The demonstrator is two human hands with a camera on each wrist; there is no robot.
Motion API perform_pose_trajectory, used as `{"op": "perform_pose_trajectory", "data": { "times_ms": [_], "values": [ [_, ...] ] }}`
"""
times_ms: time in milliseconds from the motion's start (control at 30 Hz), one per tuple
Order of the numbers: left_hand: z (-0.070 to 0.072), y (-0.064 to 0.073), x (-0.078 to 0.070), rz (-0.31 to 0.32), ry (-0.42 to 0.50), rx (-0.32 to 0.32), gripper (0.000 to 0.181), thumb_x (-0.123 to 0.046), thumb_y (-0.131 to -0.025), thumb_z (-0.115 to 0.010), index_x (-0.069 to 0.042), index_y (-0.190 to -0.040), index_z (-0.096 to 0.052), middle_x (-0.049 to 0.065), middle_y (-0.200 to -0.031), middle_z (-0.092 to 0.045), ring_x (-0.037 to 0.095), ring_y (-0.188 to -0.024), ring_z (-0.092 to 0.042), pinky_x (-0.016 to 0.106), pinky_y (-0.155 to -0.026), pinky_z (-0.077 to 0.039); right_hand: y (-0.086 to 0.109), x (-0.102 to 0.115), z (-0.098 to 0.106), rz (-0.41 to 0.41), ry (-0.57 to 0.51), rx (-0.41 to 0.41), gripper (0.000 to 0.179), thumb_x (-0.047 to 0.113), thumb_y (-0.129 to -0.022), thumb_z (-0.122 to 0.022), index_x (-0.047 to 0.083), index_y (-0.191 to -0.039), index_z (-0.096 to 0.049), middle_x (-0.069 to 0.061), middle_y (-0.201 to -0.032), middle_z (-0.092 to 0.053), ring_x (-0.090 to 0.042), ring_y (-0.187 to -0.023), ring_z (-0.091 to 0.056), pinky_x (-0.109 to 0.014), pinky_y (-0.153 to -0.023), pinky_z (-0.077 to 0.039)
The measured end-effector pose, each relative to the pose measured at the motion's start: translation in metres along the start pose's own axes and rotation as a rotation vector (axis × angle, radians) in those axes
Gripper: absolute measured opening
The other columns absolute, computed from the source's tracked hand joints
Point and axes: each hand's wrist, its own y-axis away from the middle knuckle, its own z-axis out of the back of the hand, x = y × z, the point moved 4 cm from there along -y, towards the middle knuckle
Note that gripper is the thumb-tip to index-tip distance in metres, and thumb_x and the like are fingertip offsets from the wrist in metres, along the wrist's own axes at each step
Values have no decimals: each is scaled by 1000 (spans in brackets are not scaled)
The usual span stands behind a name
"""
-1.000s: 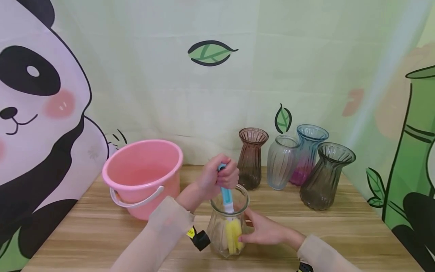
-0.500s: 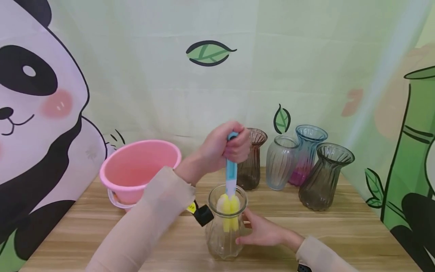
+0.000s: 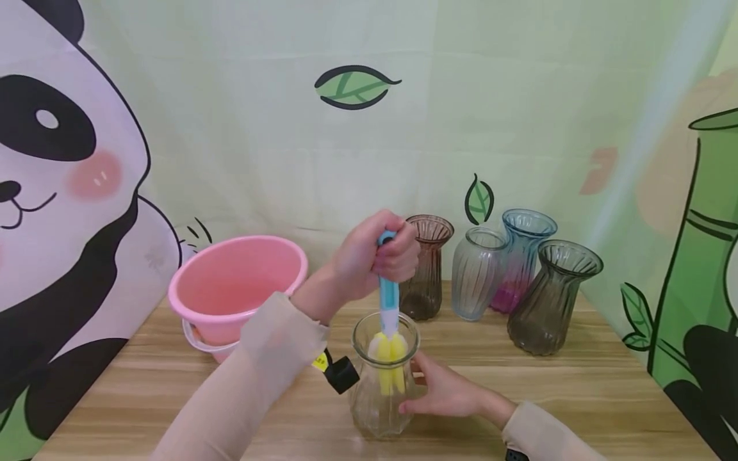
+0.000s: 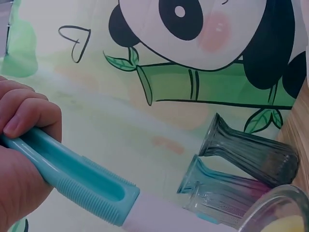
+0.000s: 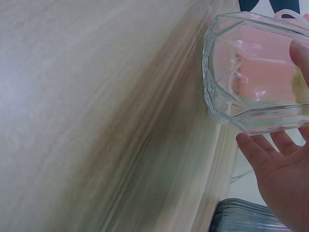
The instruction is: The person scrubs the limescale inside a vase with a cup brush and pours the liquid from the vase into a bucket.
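My left hand (image 3: pixel 380 256) is curled round the blue handle of a sponge bottle brush (image 3: pixel 389 296), which points down into a clear glass vase (image 3: pixel 380 410). The yellow and white sponge head (image 3: pixel 391 362) sits inside the upper half of the vase. In the left wrist view, the fingers (image 4: pixel 34 113) wrap the end of the ribbed handle (image 4: pixel 87 181). My right hand (image 3: pixel 441 387) holds the upright vase by its right side, thumb in front. The right wrist view has the faceted base of the vase (image 5: pixel 227 113) between thumb and fingers of the right hand (image 5: pixel 285 169).
A pink bucket (image 3: pixel 183 298) with a white handle stands at the left. Behind, to the right, are a brown vase (image 3: pixel 423 294), a clear ribbed vase (image 3: pixel 475 275), a blue-and-purple vase (image 3: pixel 521 256) and a grey vase (image 3: pixel 542 320). All stand on a wood-grain table (image 3: pixel 599 397).
My left hand has risen, drawing the sponge head from the vase's bottom to its upper half, then dipped very slightly. The right hand keeps its hold on the vase.
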Motion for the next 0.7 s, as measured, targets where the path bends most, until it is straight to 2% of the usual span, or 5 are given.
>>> {"op": "perform_pose_trajectory", "data": {
  "times_ms": [133, 300, 400, 500, 700],
  "values": [
    [6, 8, 15, 13, 15, -38, 39, -14, -85, -20, -19, -47, -27, -7, -42, -20, 9, -38, -15, 25, -42, -10, 0, 0, -1, 11, 4, -15, 82, 25, -75, -74, 11, -140, -26, -12, -140, -35, -31, -125, -41, -43, -98, -41],
    [13, 16, 52, 96, 20, -56, 38, -14, -85, -21, -19, -47, -27, -10, -43, -25, 7, -39, -18, 22, -41, -14, -1, 0, 0, 22, -1, -10, 84, 26, -76, -73, 11, -141, -23, -11, -142, -34, -31, -126, -39, -42, -97, -41],
    [16, 20, 67, 126, 27, -69, 38, -13, -84, -22, -19, -47, -26, -11, -43, -25, 6, -39, -19, 21, -41, -14, -1, 1, -1, 21, -5, 14, 83, 27, -78, -72, 11, -142, -21, -10, -143, -33, -31, -127, -38, -40, -97, -41],
    [17, 21, 72, 113, 34, -71, 38, -14, -85, -23, -20, -48, -27, -11, -43, -24, 7, -39, -18, 22, -41, -13, 0, 3, 0, 21, 7, 62, 82, 28, -81, -69, 9, -142, -18, -12, -144, -30, -33, -128, -36, -39, -98, -41],
    [18, 21, 71, 105, 42, -50, 39, -14, -86, -21, -20, -47, -26, -11, -43, -24, 6, -39, -18, 22, -41, -13, -1, 7, 9, 48, 68, 136, 78, 27, -83, -67, 3, -141, -21, -16, -143, -30, -37, -129, -32, -50, -100, -36]
  ]
}}
